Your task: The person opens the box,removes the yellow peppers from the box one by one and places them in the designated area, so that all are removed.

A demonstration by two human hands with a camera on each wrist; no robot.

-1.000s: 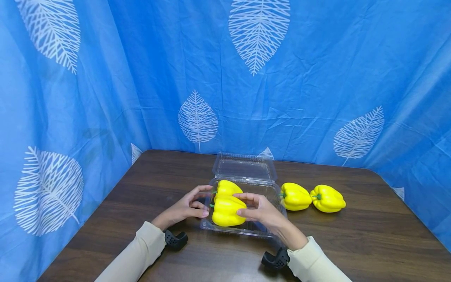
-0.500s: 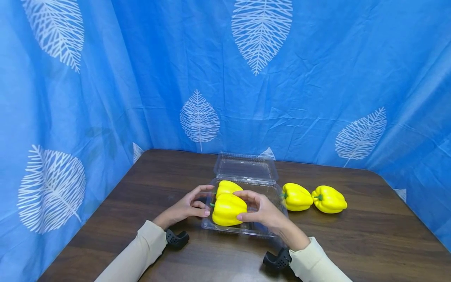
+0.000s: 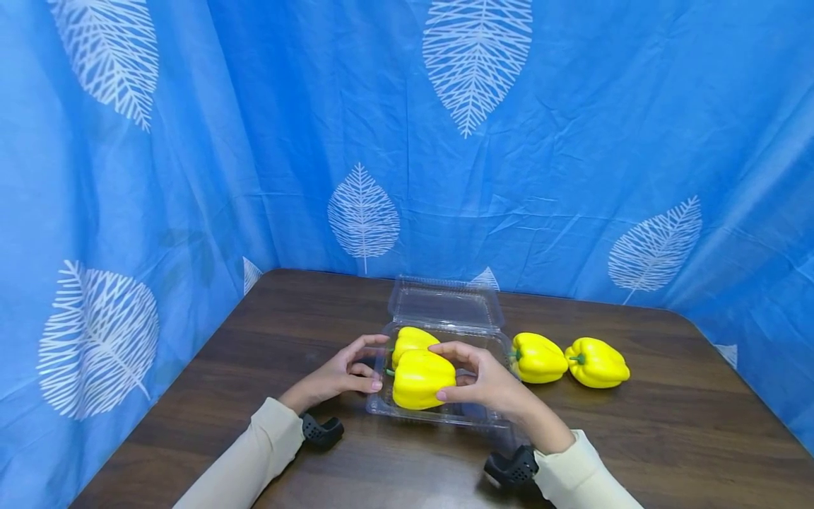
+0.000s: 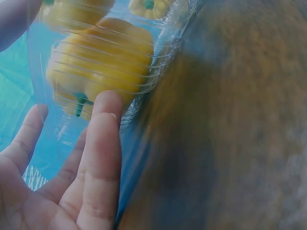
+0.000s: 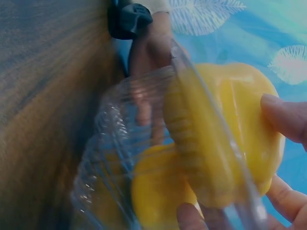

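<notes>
My right hand (image 3: 486, 378) grips a yellow bell pepper (image 3: 422, 380) between thumb and fingers, over the front left of a clear plastic clamshell box (image 3: 439, 417). Behind it a second yellow bell pepper (image 3: 413, 341) lies in the box, partly covered by the first. The right wrist view shows the gripped pepper (image 5: 235, 115) above the ribbed box wall, its underside seen through the plastic. Outside the box's left wall, my left hand (image 3: 340, 375) touches the plastic with fingers extended. From the left wrist, those fingers (image 4: 100, 153) stand along the ribbed wall.
The box lid (image 3: 445, 304) is folded back toward the blue curtain (image 3: 540, 141). Two more yellow bell peppers, a nearer one (image 3: 539, 358) and a farther one (image 3: 596, 363), lie right of the box on the dark wooden table (image 3: 636, 431).
My right hand has shifted the gripped pepper slightly to the right, away from the box's left wall. The left hand stays at that wall. The head view has turned a little left.
</notes>
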